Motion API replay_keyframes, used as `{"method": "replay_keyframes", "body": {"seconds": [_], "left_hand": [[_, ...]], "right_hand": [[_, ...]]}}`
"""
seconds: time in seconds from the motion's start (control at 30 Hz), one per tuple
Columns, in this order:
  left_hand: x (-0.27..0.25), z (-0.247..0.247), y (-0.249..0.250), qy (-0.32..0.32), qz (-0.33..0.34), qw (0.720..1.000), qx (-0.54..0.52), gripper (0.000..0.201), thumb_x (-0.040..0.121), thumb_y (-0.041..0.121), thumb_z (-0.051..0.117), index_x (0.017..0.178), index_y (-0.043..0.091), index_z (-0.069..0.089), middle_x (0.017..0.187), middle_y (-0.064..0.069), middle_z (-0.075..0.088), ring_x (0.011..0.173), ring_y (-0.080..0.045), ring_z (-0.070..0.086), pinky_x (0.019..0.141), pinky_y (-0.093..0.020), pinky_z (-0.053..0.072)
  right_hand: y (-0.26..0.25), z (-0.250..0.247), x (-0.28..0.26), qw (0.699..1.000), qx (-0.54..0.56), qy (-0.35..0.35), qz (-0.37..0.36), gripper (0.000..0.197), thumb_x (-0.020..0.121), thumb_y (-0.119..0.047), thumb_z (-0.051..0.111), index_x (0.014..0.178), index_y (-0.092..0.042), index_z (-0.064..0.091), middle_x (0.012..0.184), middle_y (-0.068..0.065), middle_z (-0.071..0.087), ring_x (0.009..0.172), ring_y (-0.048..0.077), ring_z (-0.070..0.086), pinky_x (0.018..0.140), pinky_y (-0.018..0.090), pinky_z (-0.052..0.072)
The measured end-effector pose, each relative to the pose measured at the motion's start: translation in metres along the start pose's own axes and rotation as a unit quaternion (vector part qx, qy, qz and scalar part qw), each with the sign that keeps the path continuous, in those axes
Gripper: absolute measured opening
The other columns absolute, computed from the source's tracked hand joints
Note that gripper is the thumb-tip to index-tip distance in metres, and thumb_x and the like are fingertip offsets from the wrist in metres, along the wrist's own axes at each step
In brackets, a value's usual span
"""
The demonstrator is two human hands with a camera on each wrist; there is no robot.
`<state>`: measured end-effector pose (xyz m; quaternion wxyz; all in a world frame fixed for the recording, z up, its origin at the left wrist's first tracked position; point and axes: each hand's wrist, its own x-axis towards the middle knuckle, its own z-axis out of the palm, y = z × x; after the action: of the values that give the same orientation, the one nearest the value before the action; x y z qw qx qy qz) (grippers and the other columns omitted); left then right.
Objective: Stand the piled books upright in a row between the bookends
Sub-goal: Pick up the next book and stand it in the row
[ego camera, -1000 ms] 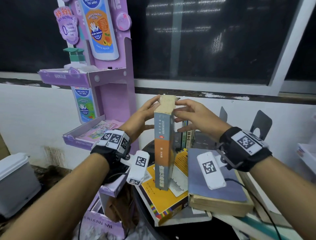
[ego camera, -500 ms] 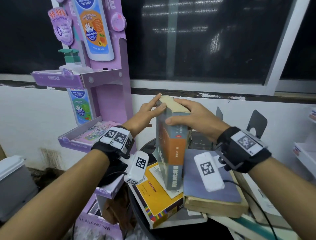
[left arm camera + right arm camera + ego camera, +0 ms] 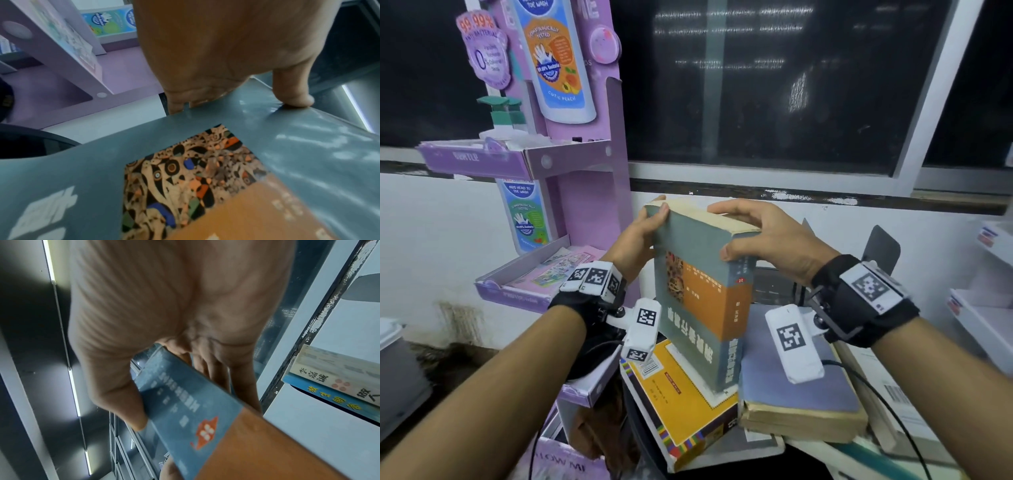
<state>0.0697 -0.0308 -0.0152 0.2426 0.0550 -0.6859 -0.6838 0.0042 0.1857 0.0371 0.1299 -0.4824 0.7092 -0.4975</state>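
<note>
A thick grey and orange book (image 3: 700,294) stands on end on a flat yellow book (image 3: 681,407), turned so its front cover faces me. My left hand (image 3: 645,228) grips its top left corner, thumb on the cover (image 3: 292,97). My right hand (image 3: 753,236) grips the top right corner at the spine (image 3: 185,402), thumb on the spine, fingers over the page edge. A flat blue-grey book (image 3: 798,387) lies to the right. Two grey bookends (image 3: 881,250) stand behind it. Upright books (image 3: 333,379) show in the right wrist view.
A purple cardboard display stand (image 3: 571,161) with trays rises close on the left. A white wall and a dark window (image 3: 774,85) are behind. White shelves (image 3: 989,308) sit at the right edge. More flat books and papers (image 3: 893,394) lie under the pile.
The standing book has turned from spine-on to cover-facing. Both hands shifted along with it and stayed on its top corners. The view has moved closer.
</note>
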Motion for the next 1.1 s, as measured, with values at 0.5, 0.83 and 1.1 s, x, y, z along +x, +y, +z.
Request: {"method": "replay_keyframes", "body": {"seconds": [0.5,0.83,1.1], "left_hand": [[-0.024,-0.012,0.009,0.001,0.072,0.994,-0.084,0.015,0.087,0.028,0.056,0.098,0.021,0.065,0.091,0.003,0.073,0.084,-0.012,0.068,0.074,-0.029,0.054],[-0.017,-0.003,0.033,-0.003,0.089,0.993,-0.076,0.031,0.082,0.031,0.061,0.11,0.017,0.06,0.099,-0.001,0.071,0.091,-0.016,0.067,0.082,-0.032,0.054],[0.004,0.014,0.076,-0.058,0.092,0.993,-0.048,0.02,0.086,0.028,0.061,0.102,0.017,0.059,0.09,0.002,0.069,0.083,-0.013,0.067,0.073,-0.025,0.053]], "right_hand": [[-0.022,0.025,0.008,0.964,-0.262,0.046,0.015,0.065,0.071,-0.048,0.078,0.129,-0.046,0.048,0.123,-0.002,0.057,0.106,0.019,0.054,0.066,0.025,0.053],[-0.031,0.017,-0.001,0.963,-0.243,0.114,-0.029,0.062,0.074,-0.037,0.078,0.131,-0.035,0.055,0.124,-0.003,0.059,0.107,0.015,0.054,0.063,0.016,0.044],[-0.052,-0.014,-0.004,0.96,-0.192,0.199,-0.044,0.055,0.067,-0.037,0.083,0.119,-0.028,0.067,0.11,-0.003,0.067,0.101,0.014,0.061,0.081,0.029,0.055]]}}
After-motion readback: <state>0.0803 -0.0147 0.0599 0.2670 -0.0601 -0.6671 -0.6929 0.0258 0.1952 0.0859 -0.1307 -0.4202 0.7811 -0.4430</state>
